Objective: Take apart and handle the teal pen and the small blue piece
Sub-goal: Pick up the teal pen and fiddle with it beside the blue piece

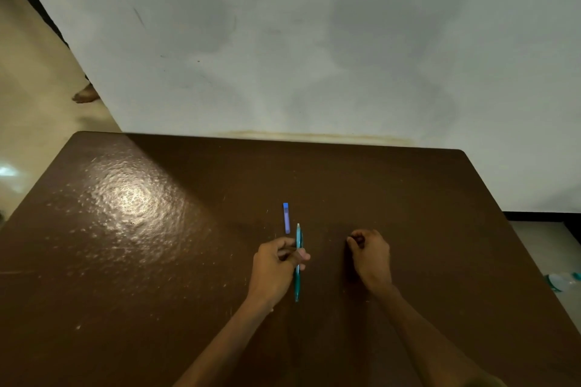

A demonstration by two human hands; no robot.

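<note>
A pale grey wall [314,41], smudged and matte, fills the upper half of the view, and below it a dark brown table [157,261] with rounded corners spreads wide, its glossy, slightly pebbled top catching a bright patch of light on the left. The left hand [276,264] rests near the table's middle, its thumb and fingers closed around a teal pen [297,264], which runs lengthwise toward and away from the person, with its pale end sticking out beyond the fingers and the other end trailing past the wrist. The right hand [371,256] sits apart to the right, curled into a loose fist on the tabletop; whether it holds anything I cannot tell. Just beyond the left hand, close beside the pen's far end, lies the small blue piece [286,218], a thin flat strip.
</note>
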